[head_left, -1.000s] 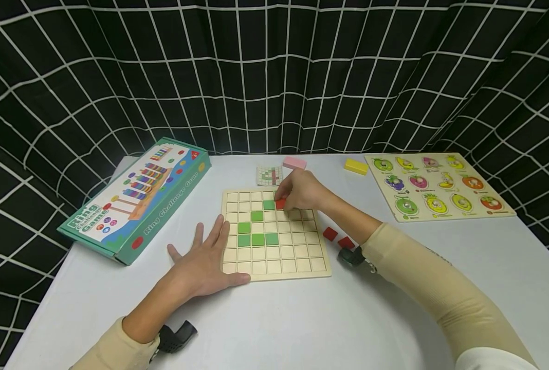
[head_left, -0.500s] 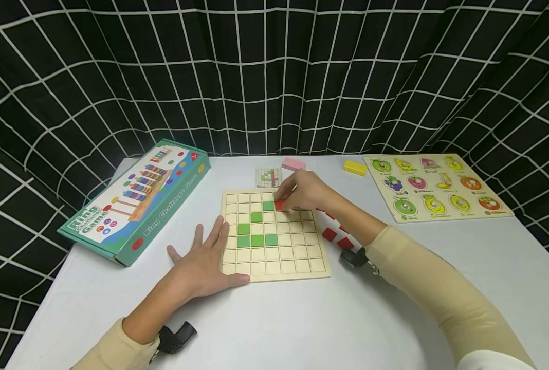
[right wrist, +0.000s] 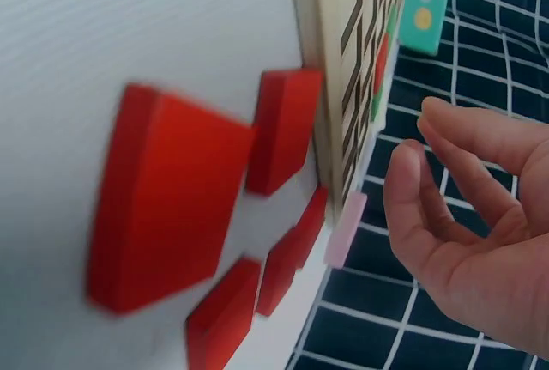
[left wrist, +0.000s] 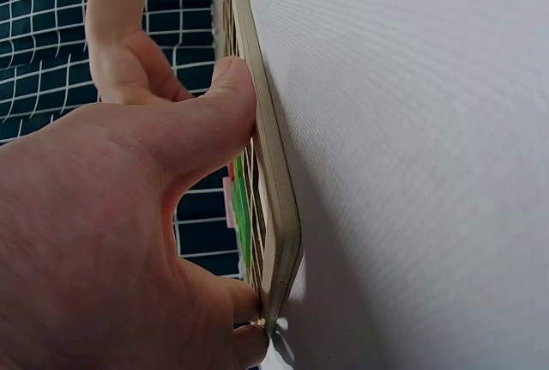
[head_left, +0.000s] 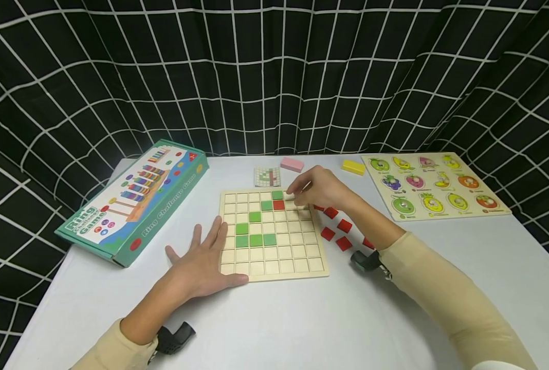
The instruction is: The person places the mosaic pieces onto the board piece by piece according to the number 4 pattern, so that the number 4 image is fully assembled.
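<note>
A wooden grid board lies mid-table, with several green tiles and one red tile in its squares. My left hand is spread along the board's left side, thumb at the near corner. In the left wrist view, the thumb overlaps the board's edge. My right hand hovers over the far right part of the board, just right of the red tile. Thumb and index finger stand apart with nothing between them in the right wrist view. Several loose red tiles lie beside the board's right edge.
A small pattern card and a pink block lie beyond the board. Farther right is a yellow block, then a fruit puzzle board. A Ring Challenge Game box stands at the left.
My right hand has let go of the red tile and moved right. That tile, a green tile in the far row and more loose red tiles now show. The left hand stays put.
</note>
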{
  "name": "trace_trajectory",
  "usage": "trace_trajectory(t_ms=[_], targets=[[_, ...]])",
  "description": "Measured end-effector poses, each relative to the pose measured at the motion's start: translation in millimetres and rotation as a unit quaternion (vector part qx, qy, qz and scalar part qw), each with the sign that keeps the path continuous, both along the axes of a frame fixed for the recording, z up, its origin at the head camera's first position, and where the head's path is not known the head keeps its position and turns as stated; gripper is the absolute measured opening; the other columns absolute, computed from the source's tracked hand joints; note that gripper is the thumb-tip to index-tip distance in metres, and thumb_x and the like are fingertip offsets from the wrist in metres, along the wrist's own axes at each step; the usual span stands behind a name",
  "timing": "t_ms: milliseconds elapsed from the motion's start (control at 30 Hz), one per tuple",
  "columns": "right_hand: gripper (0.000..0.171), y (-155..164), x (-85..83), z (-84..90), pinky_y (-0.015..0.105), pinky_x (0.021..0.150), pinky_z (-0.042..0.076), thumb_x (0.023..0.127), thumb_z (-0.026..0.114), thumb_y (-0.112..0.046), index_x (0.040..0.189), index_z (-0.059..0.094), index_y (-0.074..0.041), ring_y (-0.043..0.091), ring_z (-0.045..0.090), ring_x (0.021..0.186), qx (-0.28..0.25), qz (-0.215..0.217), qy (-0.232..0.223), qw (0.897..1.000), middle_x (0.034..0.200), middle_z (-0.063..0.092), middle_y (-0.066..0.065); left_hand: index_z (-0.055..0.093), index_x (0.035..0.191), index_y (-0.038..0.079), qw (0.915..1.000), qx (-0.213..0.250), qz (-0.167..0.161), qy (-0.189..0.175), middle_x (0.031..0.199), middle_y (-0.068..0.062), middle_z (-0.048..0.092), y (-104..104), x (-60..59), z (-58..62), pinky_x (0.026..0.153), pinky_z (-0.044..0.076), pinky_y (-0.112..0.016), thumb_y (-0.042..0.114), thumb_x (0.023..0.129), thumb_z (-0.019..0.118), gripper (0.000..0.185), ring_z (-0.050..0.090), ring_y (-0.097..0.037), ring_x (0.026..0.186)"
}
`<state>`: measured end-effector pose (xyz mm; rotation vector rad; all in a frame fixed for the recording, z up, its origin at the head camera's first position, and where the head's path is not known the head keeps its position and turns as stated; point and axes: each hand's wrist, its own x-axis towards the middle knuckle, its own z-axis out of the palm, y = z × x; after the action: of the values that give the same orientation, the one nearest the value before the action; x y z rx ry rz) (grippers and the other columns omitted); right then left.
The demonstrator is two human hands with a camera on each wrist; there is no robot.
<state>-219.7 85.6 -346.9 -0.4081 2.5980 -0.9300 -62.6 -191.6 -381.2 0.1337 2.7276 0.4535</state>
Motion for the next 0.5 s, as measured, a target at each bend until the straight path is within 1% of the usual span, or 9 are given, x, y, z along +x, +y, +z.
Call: trace_trajectory(t_ms=[100,267,367,500], targets=[[0.024,8.5,1.3,0.2,0.037,0.072,0.060,0.090,0.077,-0.009,0.114,0.080,-0.012,0.025,0.064,0.087,-0.007,-0.012,-0.006,1.000,0.107,0.070,0.010,0.010,0.168,0.010,1.0000,-0.003,0.000,0.001,0.177,-0.006,-0.003,-0.1,0.1,-0.1,0.096,0.001,-0.097,0.072,0.081,0.074,0.125,-0.002,-0.051,0.159],[0.025,22.6,1.0,-2.7,0.033,0.071,0.057,0.089,0.077,-0.007,0.114,0.079,-0.009,0.028,0.068,0.083,-0.014,-0.028,-0.011,0.999,0.106,0.070,0.012,0.011,0.168,0.010,1.0000,-0.003,-0.002,0.004,0.177,-0.006,-0.002,-0.2,0.3,-0.3,0.096,0.002,-0.097,0.073,0.081,0.073,0.125,-0.001,-0.051,0.159],[0.025,30.3,0.3,-5.9,0.031,0.071,0.057,0.089,0.077,-0.007,0.115,0.079,-0.008,0.027,0.066,0.085,-0.016,-0.039,-0.012,0.999,0.107,0.070,0.012,0.011,0.168,0.010,1.0000,-0.002,-0.003,0.007,0.177,-0.006,-0.002,-0.3,0.4,-0.3,0.095,0.002,-0.097,0.072,0.081,0.073,0.124,-0.001,-0.051,0.159],[0.027,39.5,0.1,-7.9,0.030,0.073,0.054,0.087,0.078,-0.006,0.114,0.078,-0.007,0.025,0.061,0.091,-0.023,-0.059,-0.015,0.998,0.110,0.069,0.013,0.011,0.168,0.010,1.0000,-0.001,-0.003,0.007,0.177,-0.007,-0.002,-0.2,0.7,0.4,0.095,0.002,-0.097,0.072,0.081,0.074,0.124,-0.001,-0.052,0.159]])
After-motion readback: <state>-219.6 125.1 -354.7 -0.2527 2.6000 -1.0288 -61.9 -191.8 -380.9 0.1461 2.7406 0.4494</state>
